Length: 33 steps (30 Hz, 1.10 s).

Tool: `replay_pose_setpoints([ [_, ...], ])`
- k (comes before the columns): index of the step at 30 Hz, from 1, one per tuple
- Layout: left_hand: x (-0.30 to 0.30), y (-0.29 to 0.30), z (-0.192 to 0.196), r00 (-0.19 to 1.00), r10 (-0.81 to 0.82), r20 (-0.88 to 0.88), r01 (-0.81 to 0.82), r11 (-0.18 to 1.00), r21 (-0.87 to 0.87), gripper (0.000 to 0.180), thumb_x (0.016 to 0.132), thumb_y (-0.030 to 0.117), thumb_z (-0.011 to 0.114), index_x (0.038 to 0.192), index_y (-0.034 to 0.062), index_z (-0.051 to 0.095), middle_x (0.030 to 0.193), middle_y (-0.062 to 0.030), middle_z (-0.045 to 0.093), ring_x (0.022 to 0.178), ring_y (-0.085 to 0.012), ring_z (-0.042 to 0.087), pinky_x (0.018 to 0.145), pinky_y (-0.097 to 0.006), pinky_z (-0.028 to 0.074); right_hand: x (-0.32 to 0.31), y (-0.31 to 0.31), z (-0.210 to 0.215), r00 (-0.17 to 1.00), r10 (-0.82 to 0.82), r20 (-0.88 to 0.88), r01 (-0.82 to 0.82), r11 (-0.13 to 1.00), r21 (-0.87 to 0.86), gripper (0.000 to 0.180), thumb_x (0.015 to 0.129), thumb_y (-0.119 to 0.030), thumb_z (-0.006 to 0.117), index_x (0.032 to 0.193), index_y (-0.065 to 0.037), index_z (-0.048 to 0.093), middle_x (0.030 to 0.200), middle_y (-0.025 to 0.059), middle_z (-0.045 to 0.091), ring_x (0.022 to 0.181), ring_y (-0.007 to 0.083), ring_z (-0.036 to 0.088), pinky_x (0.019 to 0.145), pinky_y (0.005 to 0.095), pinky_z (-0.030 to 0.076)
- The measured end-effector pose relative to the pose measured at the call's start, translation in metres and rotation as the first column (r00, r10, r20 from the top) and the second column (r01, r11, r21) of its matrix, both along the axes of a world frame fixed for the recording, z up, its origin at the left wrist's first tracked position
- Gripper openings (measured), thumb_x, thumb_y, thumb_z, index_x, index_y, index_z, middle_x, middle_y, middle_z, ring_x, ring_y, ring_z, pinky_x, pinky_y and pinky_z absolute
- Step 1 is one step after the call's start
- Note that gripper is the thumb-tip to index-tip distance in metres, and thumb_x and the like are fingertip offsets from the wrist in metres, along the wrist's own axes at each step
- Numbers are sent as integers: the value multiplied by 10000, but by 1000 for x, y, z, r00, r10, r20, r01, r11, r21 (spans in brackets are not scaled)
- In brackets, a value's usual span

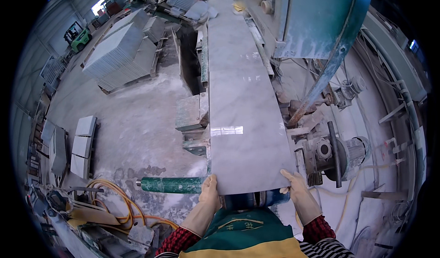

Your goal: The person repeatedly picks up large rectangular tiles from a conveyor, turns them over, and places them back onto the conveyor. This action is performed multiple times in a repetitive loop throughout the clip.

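Note:
A long, pale grey polished stone slab stretches away from me between the machine frames, its surface catching reflections. At its near left corner, my left hand, in a cream glove, is closed around the edge. My right hand, gloved likewise, grips the near right corner with the thumb on top; its fingers under the slab are hidden. Just below the slab's near edge lies a dark blue roller, in front of my green and yellow apron.
A green roller juts out on the left, above orange hoses. To the right stand a motor and a blue-green machine housing. Stacked slabs rest on the floor at left, with a green forklift farther back.

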State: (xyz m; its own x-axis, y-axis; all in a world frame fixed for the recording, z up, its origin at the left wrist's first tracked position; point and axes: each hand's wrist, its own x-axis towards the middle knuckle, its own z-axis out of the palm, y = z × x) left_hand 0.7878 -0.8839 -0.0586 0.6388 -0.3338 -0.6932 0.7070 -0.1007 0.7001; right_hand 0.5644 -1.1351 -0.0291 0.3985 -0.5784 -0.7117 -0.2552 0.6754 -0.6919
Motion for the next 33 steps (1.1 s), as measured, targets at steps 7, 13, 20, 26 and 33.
replay_pose_setpoints([
  [7,-13,-8,21,996,-30,80,24,997,69,432,1154,401,486,1415,72,587,1288,-72,676,1104,-201,670,948,-399,594,-3,-6,-3,996,93,10,-93,995,20,486,899,-365,856,1148,0,655,822,117,714,479,244,644,418,303,482],
  [13,-9,-1,-11,997,8,75,-15,996,93,431,1156,409,478,1409,79,593,1275,-83,675,1095,-198,664,928,-395,599,0,-5,-8,996,82,-20,-82,997,-1,462,925,-370,832,1122,11,662,836,128,713,474,253,637,420,302,479],
  [20,-1,-9,2,999,45,24,-46,999,22,367,1157,366,472,1338,79,612,1212,-79,690,1048,-209,678,902,-409,613,6,-8,3,992,117,57,-117,993,13,464,936,-363,820,1130,30,669,866,135,722,515,254,653,464,303,500],
  [26,-1,-23,27,996,83,13,-82,994,-66,357,1166,357,459,1301,64,612,1164,-78,688,996,-187,668,844,-379,604,16,-10,13,997,71,38,-72,997,25,498,915,-365,841,1154,33,659,892,146,725,516,256,650,467,305,499],
  [33,6,-38,49,997,81,6,-81,995,-56,327,1170,331,451,1259,62,614,1150,-78,688,978,-190,674,839,-382,607,23,-20,2,999,41,-11,-40,998,56,509,896,-362,863,1143,28,648,908,148,724,484,247,638,406,320,471],
])
